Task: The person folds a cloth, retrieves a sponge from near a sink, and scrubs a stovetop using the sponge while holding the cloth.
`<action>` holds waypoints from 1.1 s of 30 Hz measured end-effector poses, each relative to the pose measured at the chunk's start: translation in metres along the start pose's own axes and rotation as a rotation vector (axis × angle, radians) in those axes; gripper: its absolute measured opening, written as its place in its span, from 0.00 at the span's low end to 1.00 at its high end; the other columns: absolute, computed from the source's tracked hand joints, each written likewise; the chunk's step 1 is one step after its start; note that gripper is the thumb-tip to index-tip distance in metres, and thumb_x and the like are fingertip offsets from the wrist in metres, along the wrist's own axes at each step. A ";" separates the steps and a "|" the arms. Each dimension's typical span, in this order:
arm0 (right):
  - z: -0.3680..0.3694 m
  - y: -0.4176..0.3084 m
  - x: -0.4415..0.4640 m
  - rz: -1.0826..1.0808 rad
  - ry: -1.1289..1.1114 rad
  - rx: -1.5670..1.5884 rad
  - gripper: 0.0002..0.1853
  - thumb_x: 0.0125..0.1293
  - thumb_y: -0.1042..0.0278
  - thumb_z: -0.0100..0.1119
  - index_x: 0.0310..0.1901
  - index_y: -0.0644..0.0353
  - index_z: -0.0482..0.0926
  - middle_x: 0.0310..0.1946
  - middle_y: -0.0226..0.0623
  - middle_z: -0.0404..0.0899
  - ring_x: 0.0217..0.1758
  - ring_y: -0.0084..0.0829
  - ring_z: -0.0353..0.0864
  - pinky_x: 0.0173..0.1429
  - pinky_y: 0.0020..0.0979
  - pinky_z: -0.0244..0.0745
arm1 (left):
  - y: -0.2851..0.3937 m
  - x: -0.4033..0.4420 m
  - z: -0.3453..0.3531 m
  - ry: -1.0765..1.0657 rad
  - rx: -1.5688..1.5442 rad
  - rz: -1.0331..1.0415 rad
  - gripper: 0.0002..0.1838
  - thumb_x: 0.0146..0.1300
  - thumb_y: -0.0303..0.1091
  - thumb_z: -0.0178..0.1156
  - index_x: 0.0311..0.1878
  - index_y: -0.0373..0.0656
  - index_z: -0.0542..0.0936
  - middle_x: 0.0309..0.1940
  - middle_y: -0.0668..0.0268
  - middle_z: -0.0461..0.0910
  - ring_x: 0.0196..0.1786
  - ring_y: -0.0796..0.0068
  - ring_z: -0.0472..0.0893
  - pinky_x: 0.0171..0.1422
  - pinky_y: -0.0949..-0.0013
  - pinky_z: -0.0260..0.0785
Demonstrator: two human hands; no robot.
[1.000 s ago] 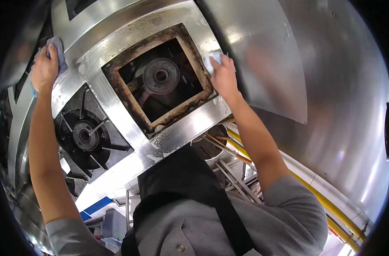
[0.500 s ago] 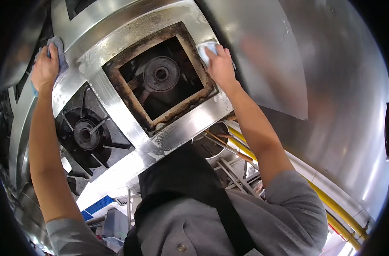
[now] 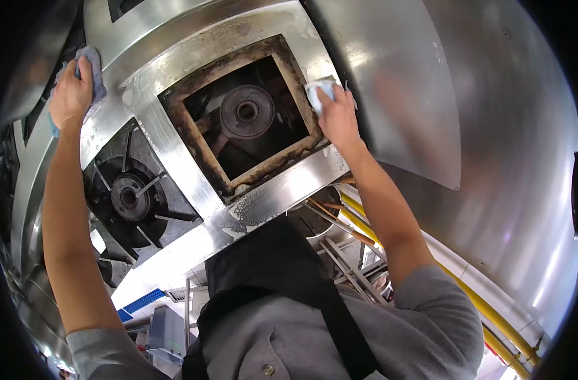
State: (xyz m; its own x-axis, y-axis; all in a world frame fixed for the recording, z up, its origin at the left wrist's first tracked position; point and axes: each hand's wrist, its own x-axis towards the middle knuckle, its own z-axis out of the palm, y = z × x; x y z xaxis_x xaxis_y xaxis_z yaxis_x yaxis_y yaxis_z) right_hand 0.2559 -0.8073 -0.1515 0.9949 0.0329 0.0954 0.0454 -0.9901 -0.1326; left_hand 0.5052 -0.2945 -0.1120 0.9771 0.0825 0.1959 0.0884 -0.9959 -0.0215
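My left hand [image 3: 71, 96] is closed on a grey-blue cloth [image 3: 95, 68], pressed against the steel stove top at the far left. At the right strip of the stove, my right hand [image 3: 340, 118] grips a pale blue-white cloth [image 3: 319, 94]. That cloth rests on the steel beside the square burner opening [image 3: 170, 104], whose rim is browned and charred. Inside the opening sits a dark round burner [image 3: 246, 112]. Wet, soapy patches show on the steel stove top [image 3: 176, 161] around it.
A second burner with a black grate [image 3: 130, 197] lies left of the opening. A tall steel panel [image 3: 504, 145] stands on the right. Below the stove edge are a metal pot [image 3: 311, 218] with wooden-handled tools and yellow pipes [image 3: 476, 291].
My right hand has slid with its cloth down the right strip, nearer to me. The left hand stays about where it was; the view has shifted slightly.
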 end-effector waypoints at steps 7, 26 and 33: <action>0.004 0.006 -0.006 -0.022 0.022 0.001 0.25 0.54 0.78 0.63 0.57 0.55 0.84 0.52 0.49 0.76 0.50 0.51 0.74 0.60 0.46 0.71 | 0.010 -0.006 -0.014 -0.015 -0.009 -0.001 0.34 0.75 0.64 0.38 0.65 0.49 0.78 0.60 0.50 0.80 0.60 0.43 0.80 0.62 0.48 0.73; 0.004 -0.001 0.011 -0.056 0.045 0.003 0.26 0.52 0.81 0.62 0.55 0.54 0.86 0.54 0.50 0.77 0.49 0.52 0.75 0.59 0.44 0.73 | 0.002 0.001 -0.001 -0.010 -0.015 -0.007 0.34 0.75 0.65 0.38 0.66 0.52 0.78 0.61 0.50 0.80 0.61 0.44 0.79 0.64 0.48 0.72; 0.005 -0.002 0.035 -0.039 0.007 0.065 0.25 0.54 0.81 0.62 0.55 0.55 0.86 0.55 0.49 0.77 0.51 0.50 0.76 0.62 0.45 0.73 | -0.001 -0.002 0.002 0.031 0.002 -0.013 0.32 0.73 0.66 0.39 0.65 0.57 0.78 0.58 0.54 0.82 0.60 0.45 0.80 0.61 0.48 0.74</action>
State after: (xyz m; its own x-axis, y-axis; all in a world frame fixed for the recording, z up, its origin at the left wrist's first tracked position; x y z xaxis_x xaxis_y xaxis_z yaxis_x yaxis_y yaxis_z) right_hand 0.2915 -0.8032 -0.1533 0.9916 0.0698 0.1090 0.0899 -0.9772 -0.1922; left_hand 0.5029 -0.2935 -0.1140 0.9694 0.0942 0.2266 0.1016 -0.9946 -0.0209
